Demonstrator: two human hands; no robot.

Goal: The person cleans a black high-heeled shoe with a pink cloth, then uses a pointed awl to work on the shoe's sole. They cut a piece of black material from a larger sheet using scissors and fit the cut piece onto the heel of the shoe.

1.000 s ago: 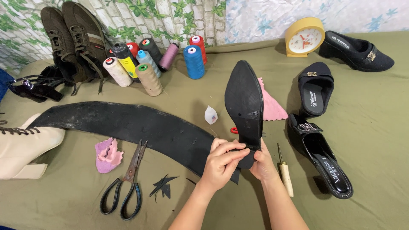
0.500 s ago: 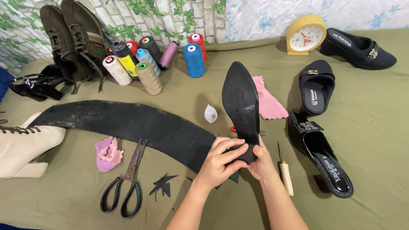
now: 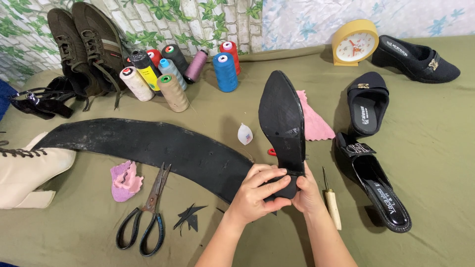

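While hands grip shoe, awl beside (scissors apart)

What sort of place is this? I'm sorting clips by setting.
Probably a small shoe-repair bench at home: both hands hold an upturned shoe, with a rubber sheet, scissors, awl and thread spools on the cloth-covered table.

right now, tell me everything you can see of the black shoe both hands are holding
The black shoe is turned sole-up, its pointed toe aimed away from the person. The sole looks like matte, scuffed rubber or leather. The left hand and right hand pinch its heel end, fingers pressing there. It is raised over the green cloth, partly covering a pink rag.
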